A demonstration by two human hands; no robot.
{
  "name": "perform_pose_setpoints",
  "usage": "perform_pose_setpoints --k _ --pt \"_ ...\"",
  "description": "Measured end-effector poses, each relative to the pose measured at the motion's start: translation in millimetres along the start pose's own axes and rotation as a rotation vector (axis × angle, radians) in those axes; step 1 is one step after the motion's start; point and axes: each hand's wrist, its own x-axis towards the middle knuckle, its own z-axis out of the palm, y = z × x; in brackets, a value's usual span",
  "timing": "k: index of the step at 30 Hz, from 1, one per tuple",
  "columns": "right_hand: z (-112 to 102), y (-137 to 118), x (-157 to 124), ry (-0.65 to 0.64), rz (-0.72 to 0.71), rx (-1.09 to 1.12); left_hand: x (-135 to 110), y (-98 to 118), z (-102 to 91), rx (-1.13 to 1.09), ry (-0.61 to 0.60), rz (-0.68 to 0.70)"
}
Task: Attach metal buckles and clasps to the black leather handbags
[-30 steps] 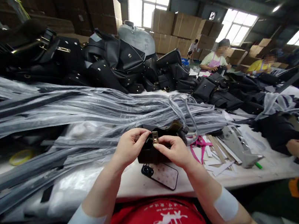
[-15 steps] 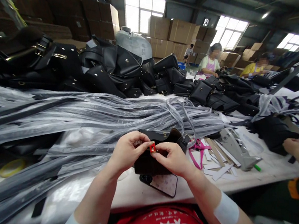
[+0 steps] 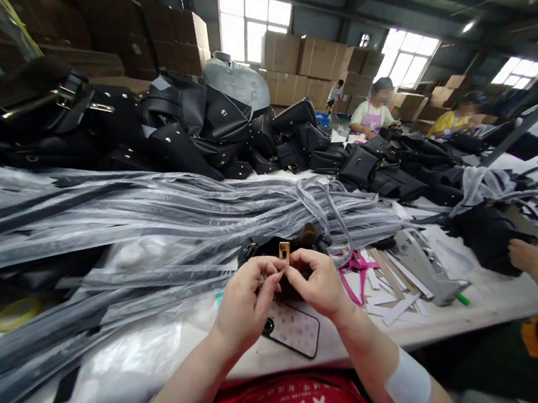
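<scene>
Clasp plate (image 3: 284, 251), gold-coloured, rises just beyond both hands' fingertips, long axis nearly upright, apparently pinched in the right hand (image 3: 320, 281), slightly the nearer; the left hand (image 3: 246, 299) is drawn narrow at its lower end, its hold I can't tell; dark bag (image 3: 252, 250) around them, phone (image 3: 296, 333) on the white table (image 3: 246, 366)

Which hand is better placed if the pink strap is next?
Likely the right hand: the pink strap lies beside it; the left hand is farther away. Both are at the gold fitting.
</scene>
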Motion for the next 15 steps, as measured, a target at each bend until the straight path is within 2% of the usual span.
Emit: perform_pose_setpoints --k 4,7,9,11,12,14,15 --pt "-3 6 5 -0.237 0.067 0.392 2 -7 10.0 -0.213 -0.025 -0.161" --pt "2 8 4 -0.221 0.167 0.407 0 -11 12.9 -0.332 -0.068 -0.206" --pt "7 7 1 -0.203 0.167 0.332 -3 -11 8.0 -0.41 -0.163 -0.22" --pt "9 7 -3 -0.123 0.114 0.24 -9 -12 -2.5 -0.481 -0.267 -0.244" --pt "8 7 -4 -0.043 0.095 0.196 -13 -12 -9.4 -0.506 -0.299 -0.256" --pt "3 8 -6 0.13 0.097 0.139 -20 -15 -24.7 -0.507 -0.31 -0.267" --pt "-1 8 -7 0.175 0.103 0.131 -23 -18 -32.3 -0.481 -0.281 -0.266"
